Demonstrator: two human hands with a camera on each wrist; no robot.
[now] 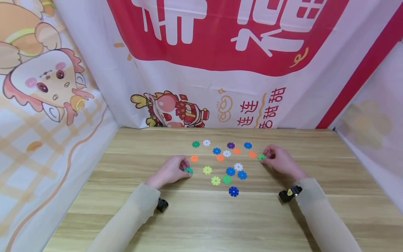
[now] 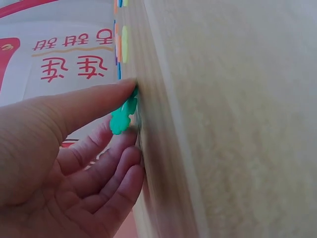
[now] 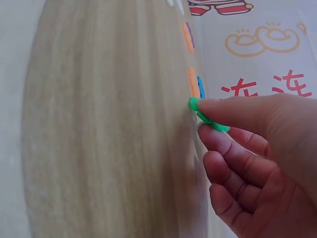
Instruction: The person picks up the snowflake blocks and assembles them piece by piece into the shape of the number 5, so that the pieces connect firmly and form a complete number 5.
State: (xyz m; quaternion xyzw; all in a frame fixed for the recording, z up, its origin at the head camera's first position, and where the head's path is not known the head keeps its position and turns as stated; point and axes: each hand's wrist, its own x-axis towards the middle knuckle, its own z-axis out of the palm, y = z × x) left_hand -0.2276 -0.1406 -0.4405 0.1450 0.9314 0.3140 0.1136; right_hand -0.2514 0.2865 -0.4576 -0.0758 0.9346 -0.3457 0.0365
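Observation:
My left hand (image 1: 172,169) pinches a teal-green notched plastic disc (image 1: 188,170) between thumb and forefinger at the left of the scattered pieces. In the left wrist view that disc (image 2: 123,117) stands tilted at the tabletop, its lower fingers curled beneath. On the far right, my right hand (image 1: 281,160) holds a brighter green snowflake disc (image 1: 261,157) by thumb and fingertip. The right wrist view shows this disc (image 3: 215,124) tilted close to the wood. Nearest to it lies an orange disc (image 1: 252,154); another orange disc (image 1: 194,158) is beyond the left hand.
Between the hands several flat discs lie spread on the wooden table (image 1: 201,224), among them a dark blue disc (image 1: 233,191), a yellow disc (image 1: 215,180), a white disc (image 1: 206,142) and a purple disc (image 1: 231,145). A printed cloth (image 1: 195,77) hangs along the table's back edge.

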